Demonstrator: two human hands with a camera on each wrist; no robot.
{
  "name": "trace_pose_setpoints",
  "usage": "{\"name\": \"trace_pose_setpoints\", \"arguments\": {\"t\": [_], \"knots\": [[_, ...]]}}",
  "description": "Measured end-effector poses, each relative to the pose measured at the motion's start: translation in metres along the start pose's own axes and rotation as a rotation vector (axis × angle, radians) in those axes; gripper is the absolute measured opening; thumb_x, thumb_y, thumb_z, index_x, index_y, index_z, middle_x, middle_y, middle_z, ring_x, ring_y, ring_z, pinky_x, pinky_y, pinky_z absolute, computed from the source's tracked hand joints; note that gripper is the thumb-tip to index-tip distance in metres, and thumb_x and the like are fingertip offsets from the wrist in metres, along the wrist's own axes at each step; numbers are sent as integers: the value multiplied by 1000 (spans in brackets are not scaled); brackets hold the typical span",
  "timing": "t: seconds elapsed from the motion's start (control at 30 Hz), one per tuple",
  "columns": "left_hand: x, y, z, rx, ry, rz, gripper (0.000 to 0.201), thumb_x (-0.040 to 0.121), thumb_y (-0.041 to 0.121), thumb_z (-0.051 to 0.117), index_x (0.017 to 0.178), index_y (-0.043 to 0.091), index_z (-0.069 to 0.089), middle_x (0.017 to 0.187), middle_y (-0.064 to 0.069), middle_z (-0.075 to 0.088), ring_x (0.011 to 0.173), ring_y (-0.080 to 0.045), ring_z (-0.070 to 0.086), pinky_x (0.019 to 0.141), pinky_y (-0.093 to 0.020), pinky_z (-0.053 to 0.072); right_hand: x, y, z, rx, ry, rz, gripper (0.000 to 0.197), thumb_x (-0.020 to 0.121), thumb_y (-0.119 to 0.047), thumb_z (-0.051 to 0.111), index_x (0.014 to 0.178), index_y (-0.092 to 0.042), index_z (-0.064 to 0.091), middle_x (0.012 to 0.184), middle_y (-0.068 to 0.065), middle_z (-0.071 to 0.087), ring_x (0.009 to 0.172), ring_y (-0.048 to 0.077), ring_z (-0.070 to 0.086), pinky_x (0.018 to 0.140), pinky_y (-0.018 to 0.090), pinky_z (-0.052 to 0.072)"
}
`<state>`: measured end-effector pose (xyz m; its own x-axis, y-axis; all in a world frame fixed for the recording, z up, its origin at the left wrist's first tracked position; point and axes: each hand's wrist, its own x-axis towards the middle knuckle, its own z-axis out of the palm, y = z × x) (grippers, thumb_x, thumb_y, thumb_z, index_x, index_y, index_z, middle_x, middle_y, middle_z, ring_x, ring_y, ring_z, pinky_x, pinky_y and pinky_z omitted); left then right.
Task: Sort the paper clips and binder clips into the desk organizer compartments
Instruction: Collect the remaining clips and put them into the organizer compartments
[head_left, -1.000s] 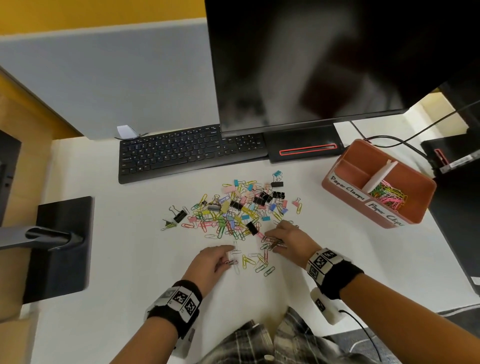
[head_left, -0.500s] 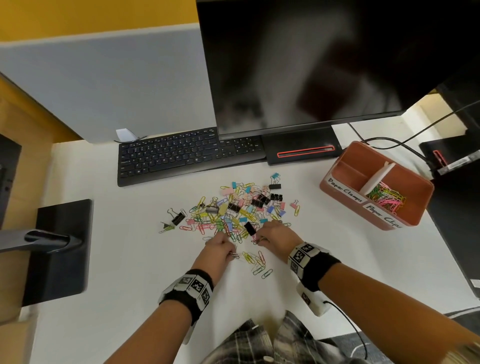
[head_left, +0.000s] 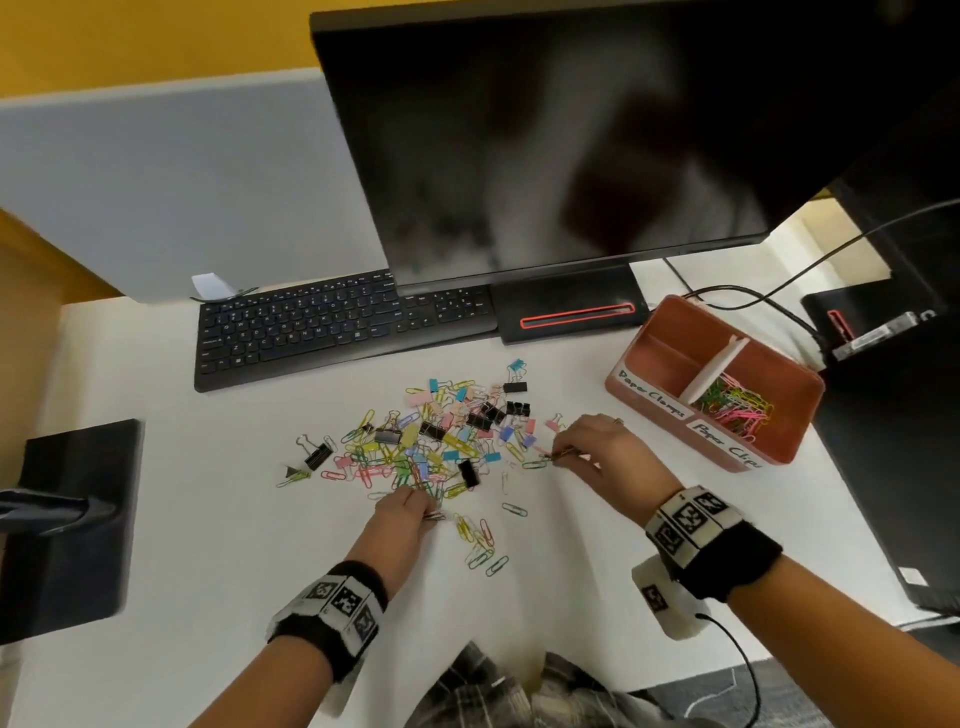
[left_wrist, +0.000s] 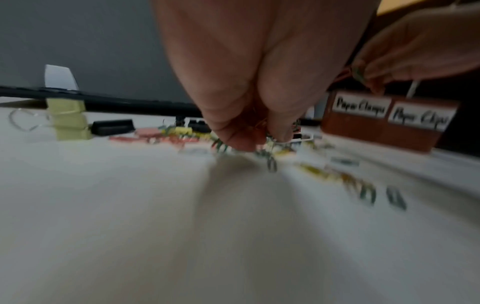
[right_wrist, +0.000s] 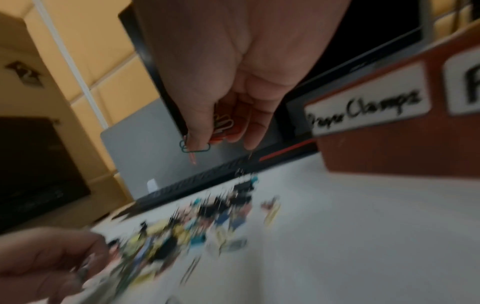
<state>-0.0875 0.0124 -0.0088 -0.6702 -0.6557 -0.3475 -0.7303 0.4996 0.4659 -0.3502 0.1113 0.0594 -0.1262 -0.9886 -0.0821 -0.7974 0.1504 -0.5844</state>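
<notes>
- Since the earlier picture, the right hand (head_left: 602, 449) had been drawn away from the left hand (head_left: 402, 519), toward the organizer (head_left: 779, 452); before, the two hands had been seen close together at the near edge of the pile (head_left: 441, 436).
- The right hand was seen lifted off the desk (head_left: 182, 519), its thumb and fingers curled round a small bunch of thin wire paper clips (right_wrist: 205, 142), teal, red and yellow.
- The left hand was kept low at the pile's near edge, fingertips bunched downward on a few clips (head_left: 434, 515); the wrist view was too blurred to tell them apart.
- The pile was made up of bent wire loops in many colours, mixed with blocky folded binder clips, black and pastel.
- The organizer, a terracotta box with rounded corners and a white divider, stood right of the pile; its nearer compartment held a tangle of coloured paper clips (head_left: 737, 402).
- A black keyboard (head_left: 332, 327) lay beyond the pile.
</notes>
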Motion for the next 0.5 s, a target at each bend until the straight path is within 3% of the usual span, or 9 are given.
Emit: {"name": "trace_pose_setpoints", "arguments": {"t": [0.07, 0.13, 0.23, 0.37, 0.5], "knots": [[1, 19, -17, -91, 61, 59, 13, 93, 13, 49, 102, 11, 57, 100, -3, 54, 91, -16, 50, 80, -15, 41, -6, 9, -29, -18, 94, 26, 6, 84, -18, 67, 89, -17, 68, 85, 0, 66, 82, 18, 59, 77, 32, 50], [11, 53, -34, -164, 107, 164, 4, 90, 13, 54, 92, 13, 57, 89, 3, 50, 82, -11, 47, 70, -7, 35, -15, 22, -58, -26, 204, 77, 8, 82, -17, 69, 89, -17, 68, 85, -3, 64, 81, 12, 57, 76, 22, 45], [44, 125, -51, -227, 113, 321, 4, 88, 15, 58, 90, 12, 58, 87, 5, 49, 79, -8, 45, 70, -5, 33, -35, 49, -97, -32, 369, 204, 14, 77, -9, 72, 91, -12, 69, 88, 1, 65, 81, 9, 55, 78, 12, 37], [102, 237, -46, -339, 114, 447, 8, 83, 14, 63, 90, 10, 62, 88, -4, 58, 82, -16, 52, 71, -15, 31, -56, 88, -126, -37, 448, 455, 15, 81, -12, 69, 95, -12, 68, 97, 5, 65, 88, 18, 60, 82, 25, 46], [144, 314, -14, -400, -11, 326, 19, 83, 19, 65, 100, 10, 64, 96, -4, 59, 82, -13, 51, 75, -22, 40, -56, 125, -127, -2, 361, 618, 20, 86, -15, 63, 106, -14, 65, 105, 6, 67, 96, 21, 63, 85, 27, 49]]}}
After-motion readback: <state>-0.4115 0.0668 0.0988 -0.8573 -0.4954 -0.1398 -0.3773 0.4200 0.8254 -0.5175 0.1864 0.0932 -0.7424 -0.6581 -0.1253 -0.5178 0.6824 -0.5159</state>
